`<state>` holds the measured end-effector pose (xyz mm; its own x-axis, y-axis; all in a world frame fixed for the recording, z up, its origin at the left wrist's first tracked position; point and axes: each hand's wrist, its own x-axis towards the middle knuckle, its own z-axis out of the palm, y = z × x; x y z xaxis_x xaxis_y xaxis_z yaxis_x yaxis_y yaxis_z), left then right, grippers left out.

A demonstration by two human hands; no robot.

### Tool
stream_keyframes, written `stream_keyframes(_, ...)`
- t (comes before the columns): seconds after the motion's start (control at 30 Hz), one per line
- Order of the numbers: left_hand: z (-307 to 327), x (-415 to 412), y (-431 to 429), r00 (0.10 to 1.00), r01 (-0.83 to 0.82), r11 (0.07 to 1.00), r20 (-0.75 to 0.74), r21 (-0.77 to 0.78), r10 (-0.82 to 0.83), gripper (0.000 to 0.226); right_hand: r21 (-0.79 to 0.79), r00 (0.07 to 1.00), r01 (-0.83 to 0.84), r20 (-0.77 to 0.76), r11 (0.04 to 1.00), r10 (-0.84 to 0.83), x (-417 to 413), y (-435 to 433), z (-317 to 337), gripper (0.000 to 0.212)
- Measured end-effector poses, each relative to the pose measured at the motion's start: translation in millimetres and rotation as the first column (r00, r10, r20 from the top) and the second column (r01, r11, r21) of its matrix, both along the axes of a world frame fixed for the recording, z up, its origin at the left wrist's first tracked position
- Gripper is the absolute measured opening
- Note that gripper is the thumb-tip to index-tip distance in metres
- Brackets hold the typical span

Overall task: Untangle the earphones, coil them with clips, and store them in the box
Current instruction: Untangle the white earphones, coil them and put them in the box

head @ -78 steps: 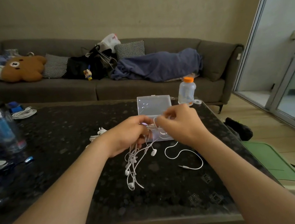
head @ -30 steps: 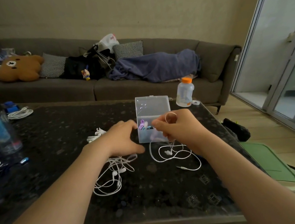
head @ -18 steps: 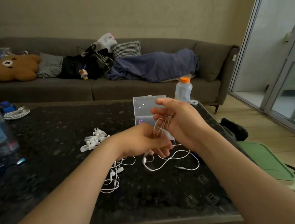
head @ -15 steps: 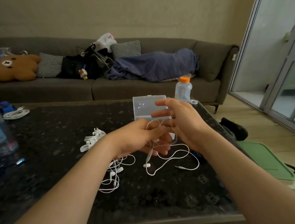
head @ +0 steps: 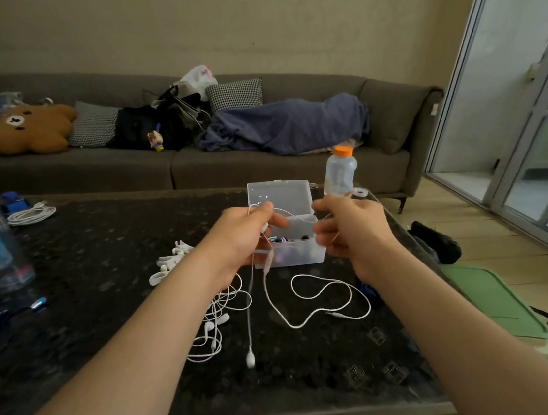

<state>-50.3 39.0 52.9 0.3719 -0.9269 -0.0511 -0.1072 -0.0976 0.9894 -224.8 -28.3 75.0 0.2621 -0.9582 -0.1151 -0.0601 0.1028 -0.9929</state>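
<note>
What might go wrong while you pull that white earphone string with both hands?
The left hand and right hand both pinch one white earphone cord. Its dangling white earbud hangs beside the tangled pile of white earphones and may snag in it. The open clear plastic box sits right behind the fingers, so a hard tug might knock it.

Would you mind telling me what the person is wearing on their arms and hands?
Nothing that shows: the left hand and right hand are ungloved, with no rings, watch or bracelet visible, and both forearms are bare to the picture's edge.
</note>
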Motion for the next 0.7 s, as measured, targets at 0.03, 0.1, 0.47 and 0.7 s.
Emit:
stream_keyframes(0.03, 0.4, 0.9, -0.2, 0.999, -0.02, 0.999, 0.048, -0.025, 0.021, 0.046, -0.102, 0.991, 0.019, -0.128, 0.995, -0.032, 2.3, -2.1, -4.1, 0.016)
stream_keyframes(0.1, 1.2, 0.6, 0.8, 0.998, -0.026, 0.996, 0.061, -0.08, 0.031, 0.044, -0.238, 0.96, -0.006, -0.272, 0.971, -0.06, 8.9, -1.7, -11.3, 0.03)
stream_keyframes(0.47, 6.4, -1.4, 2.2, 0.984, -0.023, 0.973, -0.178, -0.23, -0.018, 0.033, 0.244, 0.865, -0.5, 0.187, 0.831, 0.465, 18.3, 19.5, -6.8, 0.051)
stream_keyframes(0.7, 14.2, 3.7, 4.8, 0.961, -0.162, 0.977, -0.249, -0.138, 0.124, 0.034, -0.327, 0.79, -0.373, -0.603, 0.868, 0.112, 13.6, 2.7, -16.4, 0.023)
